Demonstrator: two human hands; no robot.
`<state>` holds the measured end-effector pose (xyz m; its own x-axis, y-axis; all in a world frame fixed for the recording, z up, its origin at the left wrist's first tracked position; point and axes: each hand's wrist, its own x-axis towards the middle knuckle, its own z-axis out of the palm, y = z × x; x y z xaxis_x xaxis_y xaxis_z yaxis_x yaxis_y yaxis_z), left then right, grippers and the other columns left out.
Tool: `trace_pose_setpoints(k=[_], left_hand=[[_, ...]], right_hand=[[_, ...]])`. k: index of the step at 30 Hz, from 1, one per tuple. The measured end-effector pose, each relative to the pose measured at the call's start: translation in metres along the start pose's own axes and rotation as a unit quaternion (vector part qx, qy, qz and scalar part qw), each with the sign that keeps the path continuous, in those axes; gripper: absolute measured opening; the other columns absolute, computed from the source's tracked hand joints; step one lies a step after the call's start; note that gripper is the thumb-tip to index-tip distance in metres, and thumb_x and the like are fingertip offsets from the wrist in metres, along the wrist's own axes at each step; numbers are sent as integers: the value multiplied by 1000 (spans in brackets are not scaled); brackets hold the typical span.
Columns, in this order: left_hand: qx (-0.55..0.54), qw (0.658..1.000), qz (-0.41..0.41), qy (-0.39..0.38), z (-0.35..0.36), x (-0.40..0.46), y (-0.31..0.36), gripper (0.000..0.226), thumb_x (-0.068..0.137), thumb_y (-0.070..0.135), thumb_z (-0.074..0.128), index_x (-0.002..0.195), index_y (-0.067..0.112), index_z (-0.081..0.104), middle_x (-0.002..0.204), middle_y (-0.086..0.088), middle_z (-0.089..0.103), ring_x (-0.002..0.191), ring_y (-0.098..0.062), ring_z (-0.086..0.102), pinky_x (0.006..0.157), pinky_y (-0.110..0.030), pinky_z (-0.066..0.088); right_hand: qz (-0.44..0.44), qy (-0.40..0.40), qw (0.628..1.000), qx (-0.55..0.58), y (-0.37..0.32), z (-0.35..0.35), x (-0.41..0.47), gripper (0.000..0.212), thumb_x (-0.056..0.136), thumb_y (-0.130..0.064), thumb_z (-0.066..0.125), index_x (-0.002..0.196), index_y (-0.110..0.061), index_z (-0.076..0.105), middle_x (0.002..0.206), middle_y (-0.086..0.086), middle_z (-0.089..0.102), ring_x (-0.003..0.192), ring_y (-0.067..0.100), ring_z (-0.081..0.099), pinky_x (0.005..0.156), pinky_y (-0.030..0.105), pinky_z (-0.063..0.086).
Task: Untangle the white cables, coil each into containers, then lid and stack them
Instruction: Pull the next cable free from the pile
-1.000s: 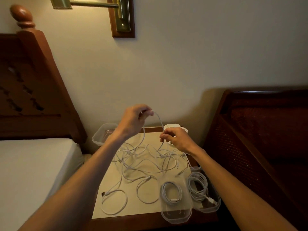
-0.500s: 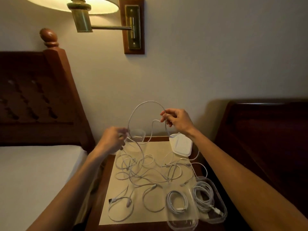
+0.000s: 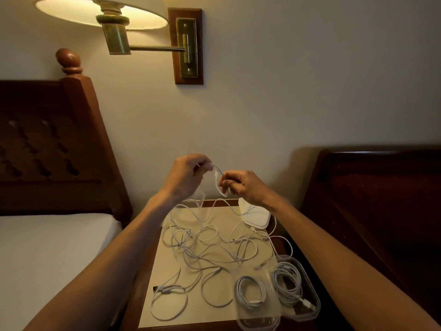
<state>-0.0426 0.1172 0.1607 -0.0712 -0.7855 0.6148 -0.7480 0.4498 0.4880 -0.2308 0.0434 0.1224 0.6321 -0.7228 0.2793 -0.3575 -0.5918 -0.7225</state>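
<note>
A tangle of white cables (image 3: pixel 210 249) sprawls over the cream mat on the nightstand (image 3: pixel 243 327). My left hand (image 3: pixel 186 174) and my right hand (image 3: pixel 241 185) are raised above the table's far end, each pinching the same white cable (image 3: pixel 217 179), which hangs as a short loop between them. Two clear containers sit at the front right: one (image 3: pixel 257 318) holds a neat coil, the other (image 3: pixel 312 299) a looser coil. A stack of white lids (image 3: pixel 256 219) lies at the back right. Another clear container (image 3: pixel 199 199) shows behind my left wrist.
A bed with a white sheet (image 3: pixel 47 259) and dark wooden headboard (image 3: pixel 47 149) stands to the left. A dark wooden bed frame (image 3: pixel 372 199) rises on the right. A lit brass wall lamp (image 3: pixel 114 22) hangs above, well over my hands.
My hands came close together; the wide arc of cable between them shrank to a short loop. My left hand rose, my right hand dropped a little.
</note>
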Motion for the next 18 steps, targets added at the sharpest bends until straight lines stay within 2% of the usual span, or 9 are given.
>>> trace_pose_setpoints(k=[3, 5, 6, 8, 10, 12, 14, 15, 18], left_hand=[[15, 997, 42, 62, -20, 5, 6, 10, 93, 13, 62, 90, 8, 71, 79, 1, 65, 62, -7, 57, 58, -16, 45], [19, 993, 47, 107, -34, 5, 6, 12, 93, 15, 63, 93, 7, 71, 82, 0, 66, 63, -12, 60, 58, -19, 47], [17, 990, 48, 129, -41, 5, 4, 12, 93, 16, 63, 95, 7, 71, 82, 1, 66, 64, -11, 60, 59, -18, 47], [0, 985, 25, 173, -53, 3, -3, 13, 93, 17, 63, 97, 7, 71, 81, 1, 65, 64, -11, 59, 60, -18, 47], [-21, 977, -33, 210, -60, 0, -18, 14, 93, 19, 63, 97, 9, 72, 78, 2, 63, 65, -13, 57, 61, -26, 47], [-37, 970, -92, 221, -61, -1, -34, 12, 93, 22, 64, 94, 14, 72, 70, 5, 61, 61, -11, 55, 61, -30, 46], [-55, 964, -136, 221, -56, -1, -42, 11, 94, 24, 63, 90, 18, 72, 66, 5, 60, 57, -9, 52, 59, -31, 46], [-60, 963, -148, 217, -53, 1, -43, 13, 94, 24, 62, 90, 18, 71, 65, 5, 60, 58, -10, 52, 59, -32, 46], [-53, 967, -160, 191, -45, 7, -38, 17, 97, 23, 56, 88, 17, 70, 70, 5, 62, 64, -13, 54, 61, -29, 44]], right_hand=[[18, 1, 1000, 19, 19, 9, -12, 20, 100, -9, 50, 100, -7, 69, 87, 4, 72, 76, 9, 66, 73, 25, 55], [29, 0, 999, 37, 29, 14, -19, 20, 100, -9, 50, 99, -6, 70, 87, 7, 72, 81, 17, 69, 83, 38, 57], [31, 3, 998, 49, 29, 15, -24, 20, 100, -9, 50, 98, -6, 69, 84, 8, 72, 80, 20, 68, 83, 41, 56], [29, 22, 995, 97, 20, 10, -30, 20, 100, -9, 49, 96, -6, 68, 78, 6, 68, 73, 17, 64, 74, 37, 55], [21, 42, 984, 169, 3, -3, -33, 21, 102, -10, 46, 96, -6, 66, 72, 7, 63, 68, 18, 61, 71, 38, 52], [26, 19, 967, 253, -18, -21, -32, 22, 104, -12, 41, 97, -5, 61, 64, 6, 50, 57, 19, 52, 65, 36, 54], [57, -27, 938, 341, -39, -38, -26, 24, 105, -16, 36, 94, -7, 55, 63, 1, 36, 50, 12, 35, 47, 24, 41], [75, -41, 924, 374, -49, -44, -23, 26, 105, -17, 33, 90, -10, 53, 63, 0, 33, 48, 10, 29, 43, 21, 32], [110, -65, 878, 461, -71, -57, -16, 29, 99, -16, 26, 76, -16, 44, 58, -2, 28, 47, 10, 23, 44, 23, 24]])
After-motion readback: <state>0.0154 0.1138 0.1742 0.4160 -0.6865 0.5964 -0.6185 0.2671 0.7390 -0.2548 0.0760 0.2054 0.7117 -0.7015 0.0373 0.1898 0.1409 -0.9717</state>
